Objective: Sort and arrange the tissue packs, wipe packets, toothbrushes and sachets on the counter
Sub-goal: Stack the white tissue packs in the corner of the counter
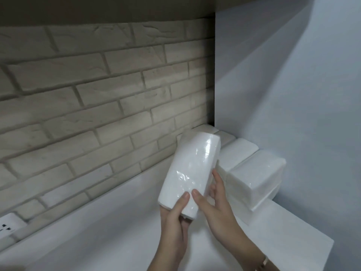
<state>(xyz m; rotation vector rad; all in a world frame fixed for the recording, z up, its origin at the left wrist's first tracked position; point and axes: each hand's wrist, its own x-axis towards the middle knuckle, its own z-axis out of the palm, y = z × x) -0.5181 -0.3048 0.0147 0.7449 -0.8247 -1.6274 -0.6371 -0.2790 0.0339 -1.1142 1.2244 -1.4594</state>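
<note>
Both hands hold one white tissue pack point(190, 169) in clear wrap, lifted above the white counter point(109, 227) and tilted toward the corner. My left hand point(173, 223) grips its near end from below, thumb on top. My right hand point(216, 204) grips the same end from the right, thumb on the top face and fingers along the side. A row of several white tissue packs point(254, 173) stands stacked against the right wall, just right of the held pack. No wipe packets, toothbrushes or sachets are in view.
A pale brick wall point(97, 94) runs along the back of the counter. A smooth white wall point(293, 94) closes the right side. A white power socket point(7, 225) sits low at the far left. The counter's right edge point(330, 243) drops off near my right wrist.
</note>
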